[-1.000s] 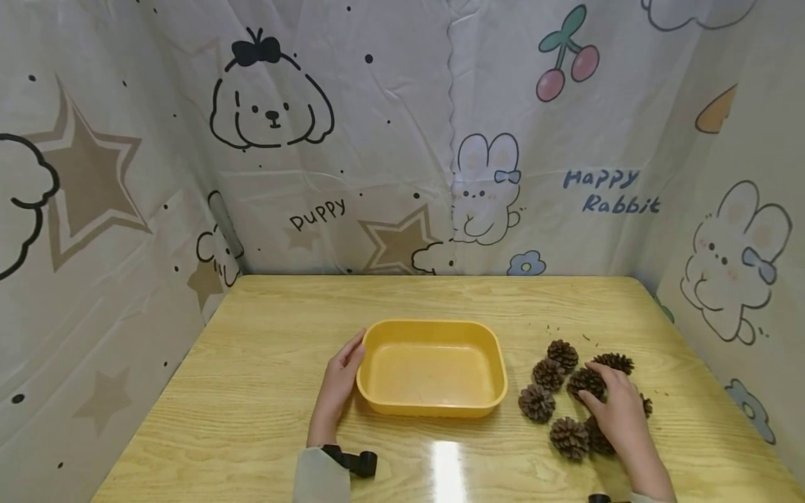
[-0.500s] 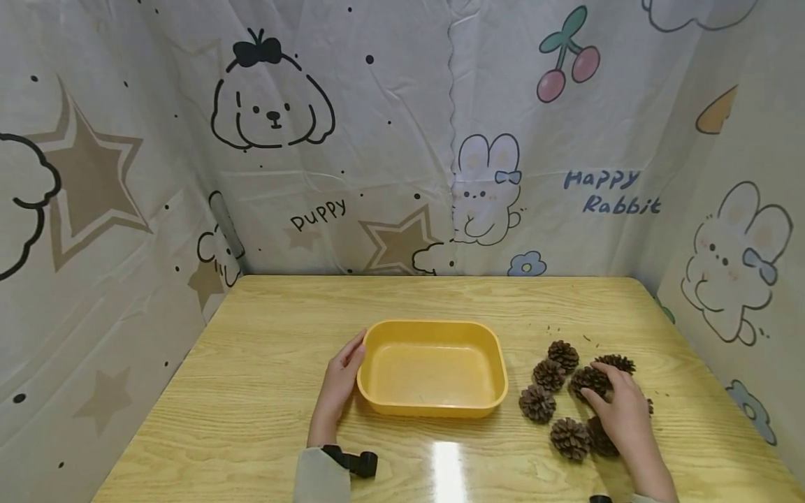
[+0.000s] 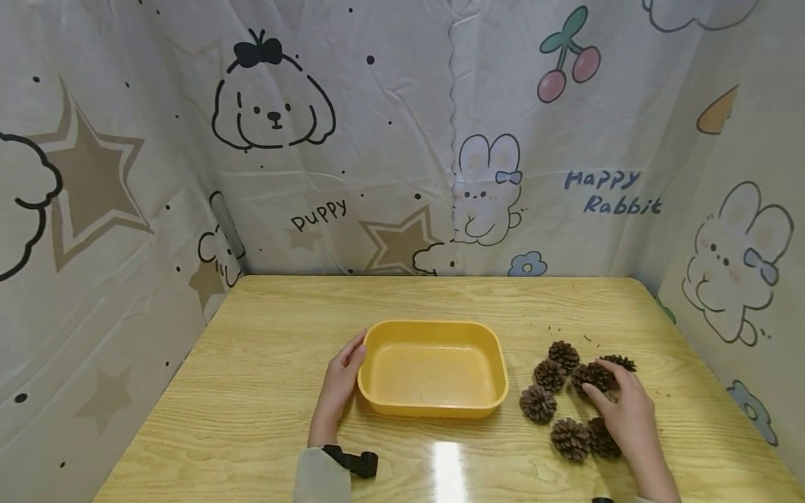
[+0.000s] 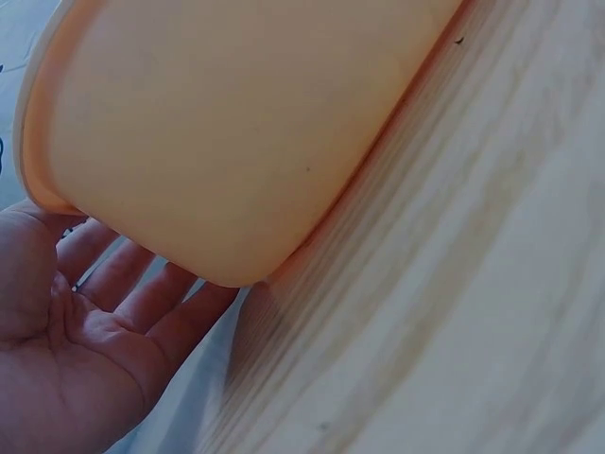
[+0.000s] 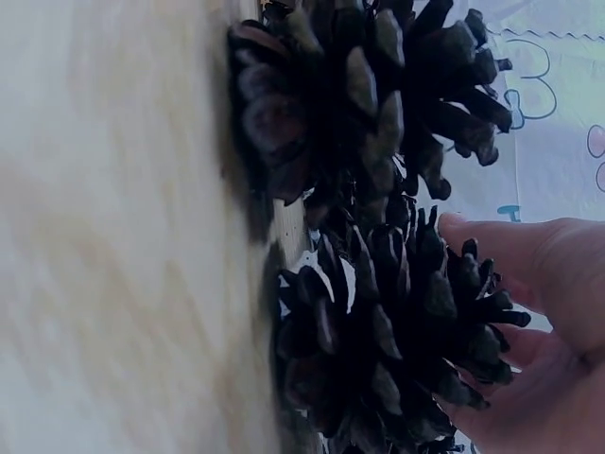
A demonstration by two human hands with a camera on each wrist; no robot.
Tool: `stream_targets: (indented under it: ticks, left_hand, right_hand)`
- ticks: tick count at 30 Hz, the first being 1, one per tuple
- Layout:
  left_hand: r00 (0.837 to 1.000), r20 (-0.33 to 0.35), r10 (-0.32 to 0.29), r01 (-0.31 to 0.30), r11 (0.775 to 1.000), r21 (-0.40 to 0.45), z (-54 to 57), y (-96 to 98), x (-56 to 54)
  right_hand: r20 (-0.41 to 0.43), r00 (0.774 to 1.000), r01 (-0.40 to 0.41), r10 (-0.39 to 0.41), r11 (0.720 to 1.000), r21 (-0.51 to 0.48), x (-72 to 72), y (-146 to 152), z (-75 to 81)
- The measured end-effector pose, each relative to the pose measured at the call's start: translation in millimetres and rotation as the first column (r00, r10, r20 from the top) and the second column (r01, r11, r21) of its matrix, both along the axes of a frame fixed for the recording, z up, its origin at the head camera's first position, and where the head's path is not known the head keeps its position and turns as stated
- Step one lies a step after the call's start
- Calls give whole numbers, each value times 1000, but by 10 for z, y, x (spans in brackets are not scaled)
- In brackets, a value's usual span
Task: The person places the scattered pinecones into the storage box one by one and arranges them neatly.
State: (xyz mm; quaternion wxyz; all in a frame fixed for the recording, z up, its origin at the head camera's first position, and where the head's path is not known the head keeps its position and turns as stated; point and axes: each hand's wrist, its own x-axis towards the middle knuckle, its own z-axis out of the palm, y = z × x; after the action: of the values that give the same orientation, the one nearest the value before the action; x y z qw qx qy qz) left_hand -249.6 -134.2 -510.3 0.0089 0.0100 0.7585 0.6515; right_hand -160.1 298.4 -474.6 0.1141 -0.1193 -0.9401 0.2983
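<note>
My left hand (image 3: 338, 383) lies against the left end of a yellow plastic basin (image 3: 432, 411). The left wrist view shows its fingers (image 4: 170, 303) stretched along the outer wall, the thumb close to the rim. At the right of the table, my right hand (image 3: 629, 412) pinches a brown pine cone (image 3: 590, 378) between thumb and fingertips. Other pine cones lie around it, among them one by the wrist (image 3: 604, 439) and one behind the fingertips (image 3: 619, 363). In the right wrist view, two dark cones (image 5: 388, 340) partly cover the fingers.
Several more pine cones (image 3: 537, 404) stand between the right hand and the basin. Small brown crumbs (image 3: 588, 338) are scattered behind them on the wooden table (image 3: 270, 349). A printed cloth (image 3: 390, 154) hangs round the back and sides. A light reflection lies in front of the basin.
My right hand has shifted slightly right and back, and the pinched pine cone has moved with it. A cone at the hand's right side is now hidden. The left hand and basin stay put.
</note>
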Motion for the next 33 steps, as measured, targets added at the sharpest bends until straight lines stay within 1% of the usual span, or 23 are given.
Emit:
stream_targets:
  ticks: [4, 11, 16, 22, 29, 33]
  left_hand:
    - [1000, -6, -3, 3, 1000, -2, -3, -5, 2]
    - [1000, -11, 5, -5, 1000, 4, 30, 0, 21]
    - [1000, -10, 5, -5, 1000, 5, 32, 6, 20]
    - [1000, -14, 11, -11, 1000, 5, 27, 5, 26]
    - [1000, -7, 8, -8, 1000, 13, 23, 0, 27]
    - [1000, -1, 2, -2, 1000, 19, 22, 4, 20]
  right_hand:
    - [-24, 1000, 17, -17, 1000, -16, 7, -22, -2]
    - [-63, 997, 37, -40, 998, -50, 8, -76, 9]
    - [-122, 991, 45, -51, 997, -58, 11, -120, 31]
    - [-188, 982, 20, -30, 998, -59, 6, -218, 49]
    - [-241, 971, -9, 0, 999, -35, -13, -307, 75]
    - [-264, 965, -11, 2, 999, -31, -24, -325, 86]
